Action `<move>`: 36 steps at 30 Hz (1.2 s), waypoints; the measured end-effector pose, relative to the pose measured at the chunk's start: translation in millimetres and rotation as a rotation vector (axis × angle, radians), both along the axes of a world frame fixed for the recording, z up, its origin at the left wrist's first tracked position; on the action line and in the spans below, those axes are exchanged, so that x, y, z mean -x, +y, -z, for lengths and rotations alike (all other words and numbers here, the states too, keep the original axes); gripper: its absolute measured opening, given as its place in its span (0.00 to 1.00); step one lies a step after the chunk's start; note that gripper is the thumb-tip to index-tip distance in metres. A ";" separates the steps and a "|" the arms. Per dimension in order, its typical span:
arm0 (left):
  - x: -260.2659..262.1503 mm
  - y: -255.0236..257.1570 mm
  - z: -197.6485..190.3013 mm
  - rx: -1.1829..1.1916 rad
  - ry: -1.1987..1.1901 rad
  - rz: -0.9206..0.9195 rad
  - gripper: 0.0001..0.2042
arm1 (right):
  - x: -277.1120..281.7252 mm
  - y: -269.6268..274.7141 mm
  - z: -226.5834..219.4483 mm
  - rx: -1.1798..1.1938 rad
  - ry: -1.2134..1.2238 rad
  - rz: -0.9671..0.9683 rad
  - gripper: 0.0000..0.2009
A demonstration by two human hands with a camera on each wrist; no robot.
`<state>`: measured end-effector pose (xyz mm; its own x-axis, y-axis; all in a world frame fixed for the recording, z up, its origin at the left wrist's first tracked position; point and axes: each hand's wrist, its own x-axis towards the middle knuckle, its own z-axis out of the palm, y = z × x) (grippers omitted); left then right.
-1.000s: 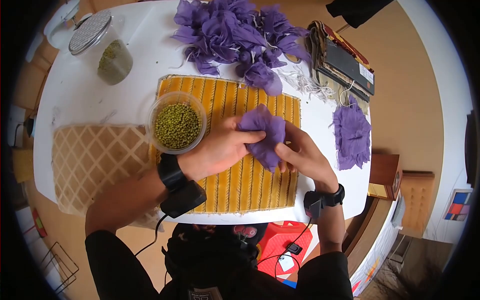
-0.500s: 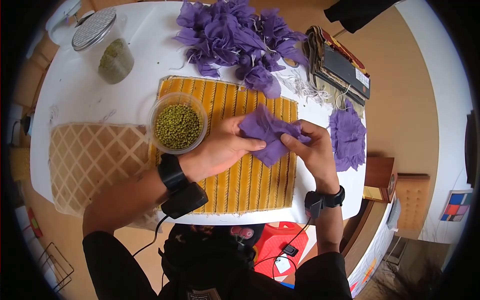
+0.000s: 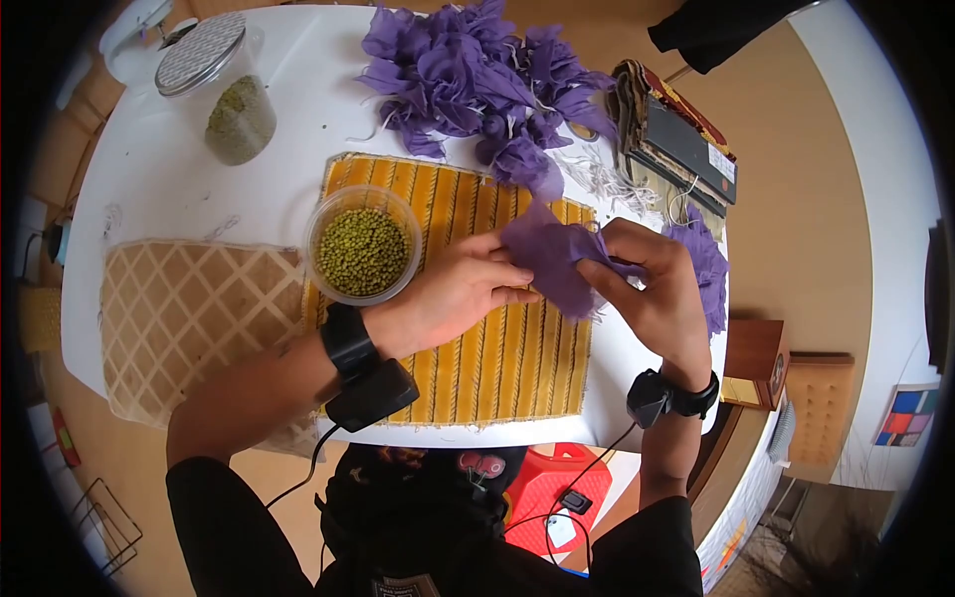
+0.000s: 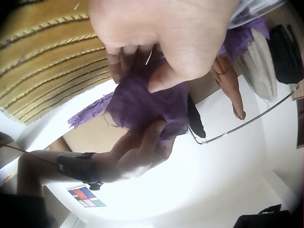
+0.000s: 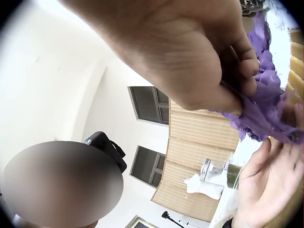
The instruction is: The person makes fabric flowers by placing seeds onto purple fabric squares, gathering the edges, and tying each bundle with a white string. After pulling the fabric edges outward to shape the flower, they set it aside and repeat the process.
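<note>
Between my hands, over the striped mat, a small piece of thin purple cloth point(image 3: 557, 264) is spread, with a frayed lower edge. My left hand point(image 3: 443, 298) holds its left side, thumb in front and fingers behind, as the left wrist view shows. On the opposite side my right hand point(image 3: 657, 284) pinches the cloth between thumb and fingers, with a fold bunched up there. The cloth looks slightly taut and tilted in the left wrist view. Just left of my left hand, a clear round tub point(image 3: 310, 244) of green beans point(image 3: 360, 251) stands on the mat's edge.
The yellow striped mat point(image 3: 477, 368) lies beside a beige lattice-patterned cloth point(image 3: 189, 328). A heap of purple cloth point(image 3: 468, 85) with loose white threads point(image 3: 602, 169) sits at the back. Stacked books point(image 3: 686, 134) stand back right, a lidded jar point(image 3: 239, 119) back left. More purple cloth point(image 3: 706, 264) lies beyond my right hand.
My right hand has moved right and slightly up, drawing the cloth's right side with it. The cloth is more spread out, and my left hand has shifted a little right.
</note>
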<state>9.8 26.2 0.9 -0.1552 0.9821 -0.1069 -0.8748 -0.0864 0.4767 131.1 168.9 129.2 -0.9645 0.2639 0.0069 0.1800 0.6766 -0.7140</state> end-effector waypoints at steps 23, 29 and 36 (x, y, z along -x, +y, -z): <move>-12.7 -6.8 -1.8 0.198 0.809 -0.034 0.12 | 4.3 9.4 12.1 -0.199 0.010 -0.044 0.12; -18.5 -4.1 -5.8 0.222 1.002 -0.274 0.09 | 2.8 9.3 22.1 -0.210 0.085 -0.076 0.11; -10.1 -3.2 -16.2 0.245 1.355 -0.405 0.05 | 4.3 13.1 28.0 -0.258 0.119 -0.099 0.11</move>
<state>19.9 22.9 17.2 -0.5316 0.8254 0.1898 0.3223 -0.0101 0.9466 126.8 182.0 101.2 -0.9738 0.1435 0.1764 0.0292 0.8484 -0.5285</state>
